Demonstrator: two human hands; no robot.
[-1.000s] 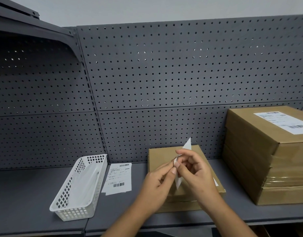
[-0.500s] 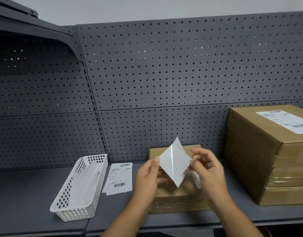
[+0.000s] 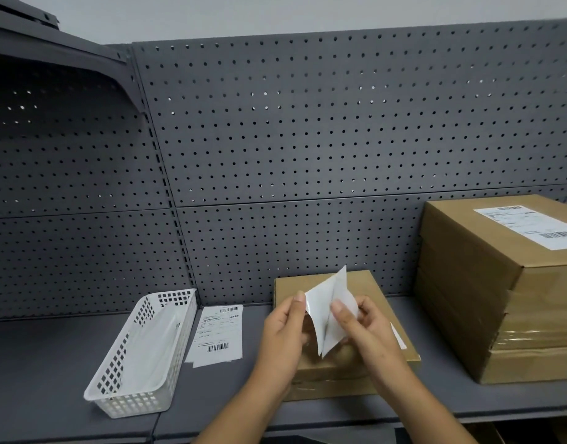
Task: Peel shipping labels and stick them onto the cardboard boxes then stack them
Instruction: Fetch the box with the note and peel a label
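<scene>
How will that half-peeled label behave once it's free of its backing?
Probably floppy: the label bows and splits into two thin sheets between the left hand and right hand. Likely light, and its exposed side may stick to itself.

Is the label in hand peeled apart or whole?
Partly peeled: the label splays into two white sheets at the top, meeting at the lower tip. The left hand pinches one, the right hand the other.
</scene>
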